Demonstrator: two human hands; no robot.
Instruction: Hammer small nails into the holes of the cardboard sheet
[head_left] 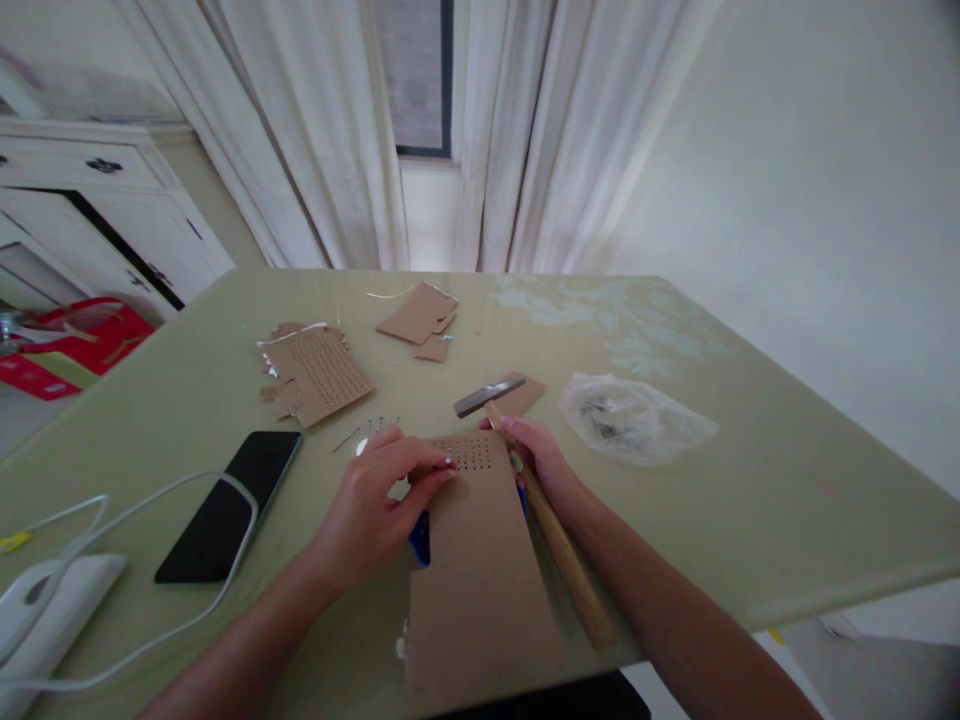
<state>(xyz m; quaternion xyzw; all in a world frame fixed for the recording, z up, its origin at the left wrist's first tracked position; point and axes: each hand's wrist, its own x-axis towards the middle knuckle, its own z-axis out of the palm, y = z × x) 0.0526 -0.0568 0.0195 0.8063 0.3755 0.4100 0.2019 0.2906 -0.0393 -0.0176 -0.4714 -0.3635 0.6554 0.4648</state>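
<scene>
A brown cardboard piece (480, 570) lies in front of me, with rows of small holes punched near its far end. Over those holes, my left hand (382, 490) pinches a nail (448, 461) between thumb and fingertips; its pale head shows. My right hand (544, 460) is closed around a hammer (564, 540) near its head, the wooden handle slanting back toward me along the cardboard's right edge. Blue parts (421, 540) show from beneath the cardboard; what they belong to is hidden. Several loose nails (379, 424) lie just beyond my left hand.
A hole-covered cardboard stack (319, 375) lies at the left, more pieces (420, 318) farther back. Another cardboard piece (525, 394) lies under the hammer head. A clear plastic bag (637, 420) rests at the right. A phone (232, 505), white cable (161, 490) and power strip (60, 610) occupy the left.
</scene>
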